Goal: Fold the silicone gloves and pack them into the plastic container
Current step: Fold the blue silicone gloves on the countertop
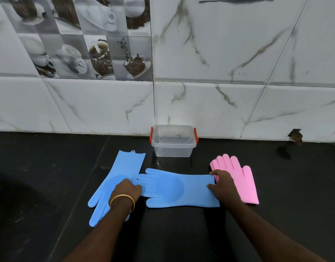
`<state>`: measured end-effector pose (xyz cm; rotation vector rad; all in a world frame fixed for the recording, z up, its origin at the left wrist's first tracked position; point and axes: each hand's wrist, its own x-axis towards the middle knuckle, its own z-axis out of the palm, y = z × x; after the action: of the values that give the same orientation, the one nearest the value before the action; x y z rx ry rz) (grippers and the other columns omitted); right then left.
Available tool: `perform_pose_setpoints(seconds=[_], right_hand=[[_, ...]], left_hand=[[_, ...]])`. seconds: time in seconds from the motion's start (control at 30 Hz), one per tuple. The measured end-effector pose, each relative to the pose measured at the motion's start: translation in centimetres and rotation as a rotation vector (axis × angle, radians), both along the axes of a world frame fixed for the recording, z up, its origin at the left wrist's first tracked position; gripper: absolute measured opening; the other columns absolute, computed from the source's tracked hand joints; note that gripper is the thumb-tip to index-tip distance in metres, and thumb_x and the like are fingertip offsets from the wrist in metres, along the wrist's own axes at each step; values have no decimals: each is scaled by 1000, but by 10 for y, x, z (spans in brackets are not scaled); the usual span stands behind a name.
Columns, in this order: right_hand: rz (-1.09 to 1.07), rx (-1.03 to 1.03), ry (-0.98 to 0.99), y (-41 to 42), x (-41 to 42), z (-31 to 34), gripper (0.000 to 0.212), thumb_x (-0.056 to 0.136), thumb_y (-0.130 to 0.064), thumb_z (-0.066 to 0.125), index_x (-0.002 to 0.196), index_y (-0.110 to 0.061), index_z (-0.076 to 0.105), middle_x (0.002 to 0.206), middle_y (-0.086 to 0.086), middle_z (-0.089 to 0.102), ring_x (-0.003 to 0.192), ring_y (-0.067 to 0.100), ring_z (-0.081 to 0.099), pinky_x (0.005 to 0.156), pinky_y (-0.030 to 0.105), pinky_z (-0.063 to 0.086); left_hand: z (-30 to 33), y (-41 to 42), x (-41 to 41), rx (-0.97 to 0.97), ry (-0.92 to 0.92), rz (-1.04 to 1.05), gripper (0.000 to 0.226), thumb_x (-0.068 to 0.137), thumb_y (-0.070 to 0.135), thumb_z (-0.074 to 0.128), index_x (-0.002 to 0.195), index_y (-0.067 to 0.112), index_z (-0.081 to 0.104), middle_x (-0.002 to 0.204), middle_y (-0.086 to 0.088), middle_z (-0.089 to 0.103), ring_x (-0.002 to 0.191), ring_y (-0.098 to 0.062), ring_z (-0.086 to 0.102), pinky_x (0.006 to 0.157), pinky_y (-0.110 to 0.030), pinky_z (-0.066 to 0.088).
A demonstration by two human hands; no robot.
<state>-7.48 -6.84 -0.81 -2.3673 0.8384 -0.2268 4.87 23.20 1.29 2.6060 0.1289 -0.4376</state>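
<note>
A blue silicone glove (174, 188) lies flat and sideways on the black counter, fingers pointing left. My left hand (127, 191) pinches its fingertips and my right hand (222, 184) grips its cuff end. A second blue glove (123, 171) lies diagonally at the left, partly under my left hand and wrist. A pink glove (240, 176) lies at the right, fingers pointing away, partly behind my right hand. The clear plastic container (173, 141) with red side clips stands open and empty against the wall, just behind the gloves.
The black counter (276, 214) meets a white marble-tiled wall (210, 103) right behind the container. A hole in the wall tile (296, 135) shows at the far right. A dark curved shadow area covers the counter's left side.
</note>
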Motion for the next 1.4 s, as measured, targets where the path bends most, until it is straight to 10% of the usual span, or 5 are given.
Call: perform_pose_setpoints(seconds=[0.4, 0.7, 1.03, 1.3, 1.4], right_hand=[[67, 27, -47, 16, 1, -4, 33, 78, -25, 78, 107, -24, 62, 111, -4, 61, 97, 7, 51, 87, 22, 40], [358, 585, 64, 85, 17, 37, 22, 79, -23, 77, 97, -24, 65, 90, -5, 70, 68, 1, 67, 55, 12, 48], [649, 902, 243, 162, 21, 59, 42, 92, -38, 59, 133, -33, 51, 139, -8, 56, 110, 12, 65, 87, 27, 52], [271, 1395, -192, 123, 37, 88, 22, 101, -4, 45, 109, -18, 60, 112, 4, 64, 102, 18, 64, 96, 37, 50], [53, 1576, -481, 93, 36, 95, 33, 102, -18, 45, 131, -6, 56, 133, 18, 60, 125, 35, 55, 111, 51, 37]], left_hand=[[-12, 23, 15, 207, -123, -178, 34, 86, 24, 53, 119, 20, 54, 122, -6, 60, 108, -25, 60, 83, -33, 47], [46, 15, 69, 69, -176, -234, 24, 81, 13, 57, 104, 14, 66, 114, -12, 66, 104, -30, 63, 85, -31, 47], [152, -19, 63, -921, 416, -505, 32, 79, 3, 58, 107, 11, 72, 103, -13, 73, 88, -24, 69, 78, -35, 58], [139, -43, 59, -1127, 795, -658, 63, 70, 12, 69, 132, 13, 57, 129, -16, 62, 113, -28, 61, 96, -42, 51], [130, -39, 60, -1194, 866, -657, 62, 75, 10, 65, 137, 10, 53, 134, -18, 56, 120, -31, 55, 105, -46, 43]])
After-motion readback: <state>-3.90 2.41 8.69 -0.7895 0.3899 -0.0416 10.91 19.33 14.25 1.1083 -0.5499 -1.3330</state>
